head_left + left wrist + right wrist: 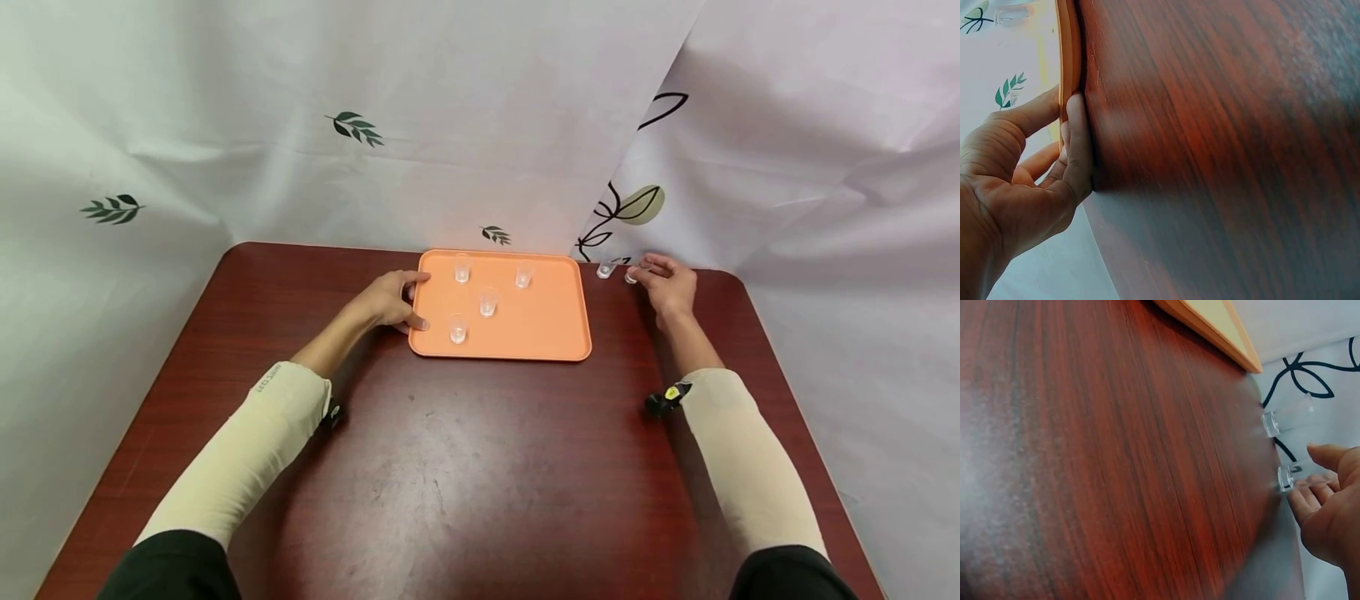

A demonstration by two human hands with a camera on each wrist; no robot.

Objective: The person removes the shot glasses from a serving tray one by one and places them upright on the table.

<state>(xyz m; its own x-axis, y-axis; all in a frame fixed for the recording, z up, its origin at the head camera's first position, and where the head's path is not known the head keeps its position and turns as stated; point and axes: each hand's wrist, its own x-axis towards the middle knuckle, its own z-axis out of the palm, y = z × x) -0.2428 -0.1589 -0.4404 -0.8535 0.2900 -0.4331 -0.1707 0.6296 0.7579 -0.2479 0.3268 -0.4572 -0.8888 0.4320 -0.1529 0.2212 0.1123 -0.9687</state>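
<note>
Orange tray (525,333) sits at the far middle of the dark wood counter (465,467); all places below are taken from it.

Left hand (390,302) at the tray's left edge: thumb and fingers pinch the rim, as the left wrist view shows, thumb on the upper side, fingers (1077,134) pressed against the outer edge. Reads as steadying the tray.

On the tray: four small clear cups, upright and apart from one another – far left (461,268), far right (522,276), centre (487,302), near left (457,330).

Off the tray, past its far right corner: two more clear cups on the counter. One (604,269) stands just beside that corner, untouched. The other (632,277) is further right, at the fingertips of the right hand (666,285); the fingers curl around it and seem to touch it, though a firm grip is not plain.

Judgement: the step in hand is picking up the outer cup. The next move calls for a light pinch on its wall, a lift clear of its neighbour, then travel left to a free spot on the tray without knocking the cups standing there
</note>
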